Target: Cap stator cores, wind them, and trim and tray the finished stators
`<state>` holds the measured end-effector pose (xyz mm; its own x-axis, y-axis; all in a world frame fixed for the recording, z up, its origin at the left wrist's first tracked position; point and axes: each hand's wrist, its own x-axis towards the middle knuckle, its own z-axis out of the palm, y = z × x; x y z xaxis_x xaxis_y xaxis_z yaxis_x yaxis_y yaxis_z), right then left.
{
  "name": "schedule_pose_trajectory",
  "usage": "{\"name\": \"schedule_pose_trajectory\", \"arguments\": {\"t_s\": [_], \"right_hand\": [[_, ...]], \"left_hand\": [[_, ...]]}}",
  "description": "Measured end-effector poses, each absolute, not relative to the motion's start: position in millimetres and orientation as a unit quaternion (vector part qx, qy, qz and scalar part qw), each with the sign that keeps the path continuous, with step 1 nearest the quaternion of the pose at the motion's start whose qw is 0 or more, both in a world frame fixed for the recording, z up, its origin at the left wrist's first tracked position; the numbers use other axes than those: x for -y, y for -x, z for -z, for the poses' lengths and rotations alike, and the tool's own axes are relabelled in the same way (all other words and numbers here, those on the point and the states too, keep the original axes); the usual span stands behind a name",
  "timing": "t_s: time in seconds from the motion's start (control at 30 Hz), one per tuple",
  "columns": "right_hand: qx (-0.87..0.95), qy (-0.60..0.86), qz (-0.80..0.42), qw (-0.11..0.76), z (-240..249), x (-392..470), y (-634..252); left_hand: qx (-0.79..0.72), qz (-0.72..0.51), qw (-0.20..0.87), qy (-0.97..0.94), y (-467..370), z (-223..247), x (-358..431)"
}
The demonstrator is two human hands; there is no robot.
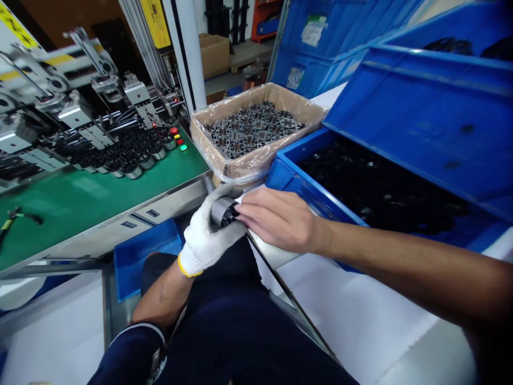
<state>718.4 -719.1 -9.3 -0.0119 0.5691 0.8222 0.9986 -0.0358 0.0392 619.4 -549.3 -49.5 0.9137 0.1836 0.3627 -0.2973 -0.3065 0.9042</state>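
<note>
My left hand, in a white knitted glove with a yellow cuff, is wrapped round a motor stator core, a short grey steel cylinder. The core lies tilted in the glove, one end turned to the right. At that end sits a black plastic insulator. The bare fingers of my right hand are pinched together against this black part, and their tips hide some of it. Close behind my hands, a plastic-lined cardboard box holds many bare stator cores.
Right of me, a blue bin holds loose black parts, with another blue bin tilted above it. On the left, finished-looking cores crowd a green bench beside machine grippers. Pliers lie there; a blue tray sits below.
</note>
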Motion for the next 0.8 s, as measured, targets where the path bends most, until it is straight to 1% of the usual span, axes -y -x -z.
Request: {"name": "schedule_pose_trajectory", "arguments": {"t_s": [0.03, 0.07, 0.23, 0.33, 0.47, 0.53, 0.63, 0.8], "right_hand": [[0.632, 0.618, 0.369, 0.288, 9.2, 719.7, -719.7], [0.635, 0.615, 0.372, 0.284, 8.7, 720.2, -720.3], [0.603, 0.646, 0.274, 0.380, 5.4, 719.4, -716.2], [0.602, 0.641, 0.258, 0.400, 7.0, 718.1, -714.7], [0.628, 0.613, 0.332, 0.345, 8.4, 718.6, -717.2], [0.643, 0.609, 0.345, 0.313, 6.2, 719.8, -718.8], [0.663, 0.607, 0.353, 0.258, 0.5, 722.5, -720.5], [0.680, 0.565, 0.440, 0.156, -5.7, 727.7, -719.3]], "left_hand": [[0.026, -0.195, 0.588, -0.784, -619.3, 47.2, 549.8], [0.025, -0.198, 0.591, -0.781, -619.6, 46.4, 550.2], [0.085, -0.265, 0.624, -0.730, -622.5, 57.2, 550.9], [0.106, -0.269, 0.631, -0.720, -621.5, 58.9, 550.8], [0.046, -0.213, 0.608, -0.764, -616.4, 48.4, 551.2], [0.017, -0.193, 0.595, -0.780, -614.2, 41.7, 551.6], [0.018, -0.188, 0.581, -0.791, -612.2, 32.7, 552.8], [0.014, -0.169, 0.577, -0.799, -606.6, 25.9, 557.3]]}}
